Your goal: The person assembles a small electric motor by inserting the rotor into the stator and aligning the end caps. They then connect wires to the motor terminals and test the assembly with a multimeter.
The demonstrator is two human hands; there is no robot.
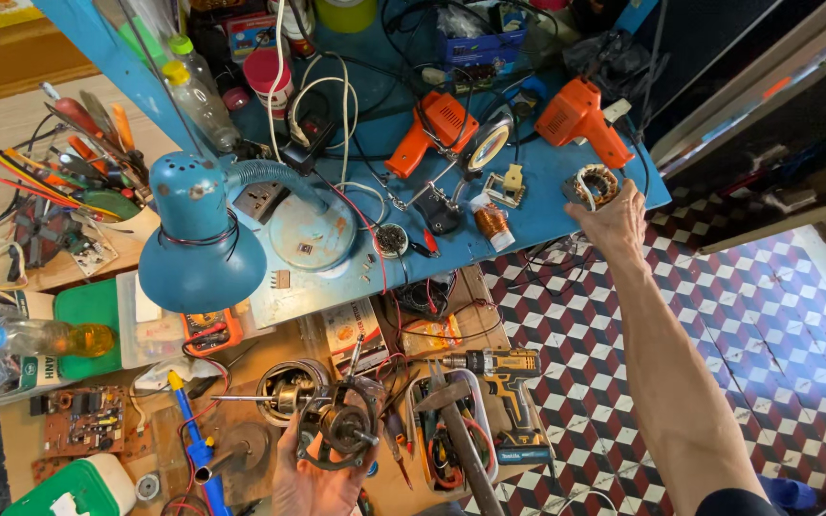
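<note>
Item one, my right hand (614, 222): stretched to the blue shelf's (528, 215) far edge, fingers closed on a round copper-wound motor stator (593, 185), not yet lifted clear. Item two, my left hand (315, 478): low over the cluttered wooden bench (250, 377), gripping a dark metal motor rotor with shaft and bracket (341, 430), stator unfitted.

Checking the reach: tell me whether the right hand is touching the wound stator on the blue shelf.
Touching. The head view shows the right hand with its fingers closed around the stator at the shelf's edge.

Blue tabletop (547, 205); blue desk lamp (198, 239); two orange heat guns (580, 119); floor (767, 315) chequered red, white, black cubes; green box (74, 489).
</note>
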